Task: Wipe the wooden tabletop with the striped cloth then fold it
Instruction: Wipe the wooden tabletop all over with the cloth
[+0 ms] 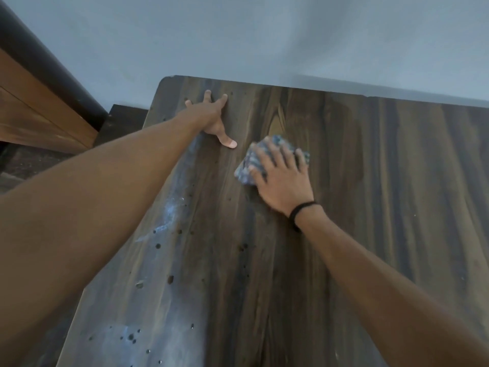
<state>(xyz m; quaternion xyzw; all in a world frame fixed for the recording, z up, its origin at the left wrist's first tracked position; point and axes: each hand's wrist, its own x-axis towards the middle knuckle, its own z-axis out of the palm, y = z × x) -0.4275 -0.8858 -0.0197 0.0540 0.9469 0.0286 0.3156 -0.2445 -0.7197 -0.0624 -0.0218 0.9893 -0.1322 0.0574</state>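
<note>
The dark wooden tabletop (344, 207) fills most of the view, with dark spots and pale smears along its left side. The striped blue-grey cloth (247, 169) lies bunched on the wood near the far middle. My right hand (280, 176) presses flat on top of it with fingers spread, so most of the cloth is hidden under the palm. A black band circles that wrist. My left hand (211, 115) rests flat on the tabletop near the far left corner, fingers spread and thumb pointing toward the cloth, a short gap away from it.
A pale grey wall (264, 35) runs right behind the table's far edge. To the left stands wooden furniture with a dark rim (39, 75) above a dark floor (31, 160). The table's left edge runs diagonally under my left forearm.
</note>
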